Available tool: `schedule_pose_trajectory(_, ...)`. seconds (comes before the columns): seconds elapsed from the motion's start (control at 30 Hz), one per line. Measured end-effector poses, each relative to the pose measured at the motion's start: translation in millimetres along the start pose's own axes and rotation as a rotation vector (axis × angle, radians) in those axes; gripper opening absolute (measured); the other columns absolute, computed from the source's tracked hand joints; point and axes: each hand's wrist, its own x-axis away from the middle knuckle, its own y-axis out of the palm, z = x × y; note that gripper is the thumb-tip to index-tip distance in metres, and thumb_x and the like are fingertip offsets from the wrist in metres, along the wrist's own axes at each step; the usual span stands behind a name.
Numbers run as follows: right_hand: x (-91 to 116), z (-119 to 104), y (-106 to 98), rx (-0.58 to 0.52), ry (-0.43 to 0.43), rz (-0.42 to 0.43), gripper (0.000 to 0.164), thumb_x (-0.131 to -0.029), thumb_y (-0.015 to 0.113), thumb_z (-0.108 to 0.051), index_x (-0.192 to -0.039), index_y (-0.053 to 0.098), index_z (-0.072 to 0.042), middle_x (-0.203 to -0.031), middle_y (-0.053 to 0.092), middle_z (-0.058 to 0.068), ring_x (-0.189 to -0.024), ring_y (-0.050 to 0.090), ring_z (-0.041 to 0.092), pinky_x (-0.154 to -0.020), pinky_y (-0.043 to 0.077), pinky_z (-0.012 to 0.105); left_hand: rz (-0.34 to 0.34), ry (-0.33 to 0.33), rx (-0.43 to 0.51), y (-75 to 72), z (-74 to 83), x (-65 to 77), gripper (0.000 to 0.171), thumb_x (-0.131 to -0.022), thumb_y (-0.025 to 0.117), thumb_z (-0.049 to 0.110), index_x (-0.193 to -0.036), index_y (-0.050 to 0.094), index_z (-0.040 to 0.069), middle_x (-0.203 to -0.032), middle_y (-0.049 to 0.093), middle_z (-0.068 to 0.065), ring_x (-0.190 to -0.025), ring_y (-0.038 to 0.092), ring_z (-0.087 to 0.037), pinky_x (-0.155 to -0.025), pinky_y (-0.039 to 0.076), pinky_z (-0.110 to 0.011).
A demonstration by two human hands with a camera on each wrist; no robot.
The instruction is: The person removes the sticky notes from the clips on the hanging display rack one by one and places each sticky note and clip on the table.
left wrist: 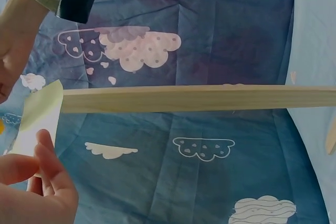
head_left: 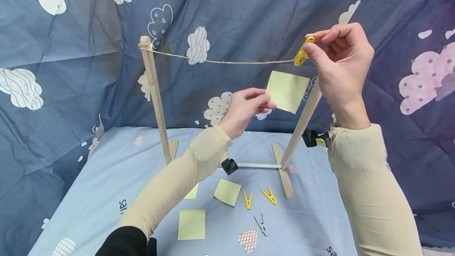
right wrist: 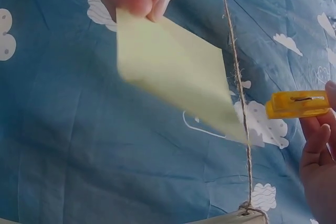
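Observation:
Between thumb and fingers, my left hand (head_left: 247,108) pinches the left edge of a pale yellow sticky note (head_left: 287,91), held up just below the string (head_left: 227,62). My right hand (head_left: 341,56) pinches a yellow clothespin (head_left: 304,51) by its handle end, near the string's right part. In the right wrist view the clothespin (right wrist: 298,104) appears apart from the string (right wrist: 239,77), and the note (right wrist: 173,66) hangs from the left fingers on the string's other side. The left wrist view shows the note (left wrist: 39,119) beside a wooden post (left wrist: 199,98).
The string spans two wooden posts, the left post (head_left: 154,98) and the right post (head_left: 302,123), joined low by a white rod (head_left: 259,165). On the blue cloth lie several sticky notes (head_left: 192,224), two yellow clothespins (head_left: 247,200) and small metal pieces (head_left: 260,225).

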Motion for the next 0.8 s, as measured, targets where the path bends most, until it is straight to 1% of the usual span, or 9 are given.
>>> schedule_pose_trajectory(0.07,1.3,-3.5,0.7,-0.047,0.015,0.013,0.028,-0.076,0.072,0.012,-0.080,0.058,-0.012,-0.085,0.072,0.010,-0.077,0.068,0.020,-0.067,0.049,0.022,-0.012,0.001,-0.002,0.6,0.5,3.2,0.020,-0.092,0.063,0.008,-0.110,0.068,0.000,-0.076,0.069,-0.005,-0.071,0.068,-0.010,-0.072,0.054,-0.022)
schedule_pose_trajectory(0.13,2.2,-5.6,0.1,-0.079,0.008,0.018,0.027,-0.075,0.072,0.012,-0.079,0.058,-0.010,-0.085,0.072,0.012,-0.077,0.067,0.022,-0.066,0.049,0.022,-0.024,0.002,-0.006,1.7,0.9,6.5,0.020,-0.092,0.063,0.008,-0.110,0.068,0.001,-0.073,0.067,-0.003,-0.070,0.067,-0.011,-0.070,0.052,-0.022)
schedule_pose_trajectory(0.2,2.7,-6.3,-1.3,-0.111,0.004,0.023,0.025,-0.074,0.072,0.013,-0.080,0.057,-0.006,-0.085,0.071,0.014,-0.077,0.067,0.023,-0.067,0.050,0.022,-0.040,0.002,-0.016,2.0,1.4,9.4,0.021,-0.093,0.063,0.009,-0.111,0.067,0.001,-0.074,0.066,-0.002,-0.068,0.065,-0.011,-0.069,0.051,-0.022)
schedule_pose_trajectory(0.3,2.8,-5.6,-5.0,-0.107,-0.032,0.020,0.024,-0.075,0.073,0.012,-0.081,0.057,-0.004,-0.087,0.072,0.015,-0.078,0.068,0.023,-0.068,0.051,0.023,-0.048,0.003,-0.042,0.8,1.9,12.2,0.022,-0.093,0.062,0.011,-0.113,0.066,0.000,-0.078,0.063,-0.002,-0.064,0.063,-0.012,-0.067,0.049,-0.023)
schedule_pose_trajectory(0.43,2.7,-5.4,-7.7,-0.112,-0.051,0.031,0.024,-0.074,0.074,0.011,-0.081,0.057,-0.005,-0.088,0.071,0.018,-0.079,0.068,0.027,-0.067,0.051,0.023,-0.036,0.019,-0.111,-2.4,3.4,16.0,0.023,-0.093,0.062,0.012,-0.113,0.066,0.002,-0.084,0.063,-0.003,-0.062,0.061,-0.014,-0.066,0.050,-0.023)
schedule_pose_trajectory(0.6,4.8,-5.8,-10.0,-0.120,-0.054,0.021,0.022,-0.074,0.074,0.010,-0.082,0.057,-0.003,-0.089,0.071,0.021,-0.081,0.068,0.028,-0.068,0.051,0.024,-0.039,0.076,-0.213,-6.6,6.2,22.8,0.021,-0.094,0.061,0.014,-0.112,0.066,0.004,-0.087,0.065,-0.005,-0.063,0.061,-0.016,-0.069,0.053,-0.025)
schedule_pose_trajectory(0.7,6.5,-6.4,-11.2,-0.136,-0.052,0.020,0.022,-0.074,0.073,0.011,-0.082,0.057,-0.003,-0.090,0.071,0.022,-0.082,0.068,0.029,-0.069,0.051,0.025,-0.052,0.113,-0.251,-9.3,7.6,26.3,0.021,-0.094,0.060,0.014,-0.112,0.066,0.005,-0.088,0.065,-0.007,-0.064,0.061,-0.017,-0.071,0.055,-0.028)
schedule_pose_trajectory(0.8,9.0,-7.7,-12.2,-0.165,-0.043,0.031,0.023,-0.073,0.072,0.013,-0.083,0.057,-0.002,-0.091,0.070,0.022,-0.085,0.068,0.031,-0.073,0.052,0.027,-0.065,0.151,-0.275,-12.4,8.9,29.5,0.020,-0.094,0.061,0.014,-0.111,0.066,0.004,-0.089,0.065,-0.008,-0.064,0.061,-0.018,-0.070,0.055,-0.028)
